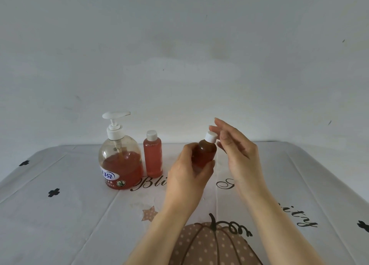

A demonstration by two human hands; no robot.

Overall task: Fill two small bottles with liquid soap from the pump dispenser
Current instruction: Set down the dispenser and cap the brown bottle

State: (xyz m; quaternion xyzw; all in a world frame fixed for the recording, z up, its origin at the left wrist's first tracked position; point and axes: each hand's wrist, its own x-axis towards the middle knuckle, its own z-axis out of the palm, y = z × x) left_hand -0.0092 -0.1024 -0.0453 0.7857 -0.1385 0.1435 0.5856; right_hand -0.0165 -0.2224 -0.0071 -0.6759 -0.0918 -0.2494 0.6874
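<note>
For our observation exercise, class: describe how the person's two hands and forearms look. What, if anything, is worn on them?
Both the left hand and the right hand are bare: no gloves, rings, watch or bracelets show. The forearms are uncovered down to the frame edge, with no sleeves in view. Fingernails look short and unpainted.

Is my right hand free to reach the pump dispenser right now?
Probably not directly: the right hand is open, but the left hand holding the small bottle sits between it and the pump dispenser.

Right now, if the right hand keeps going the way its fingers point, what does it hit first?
The white cap of the small bottle held in the left hand. The right hand has fingertips pointing up-left, beside the cap; actual contact is unclear.
</note>
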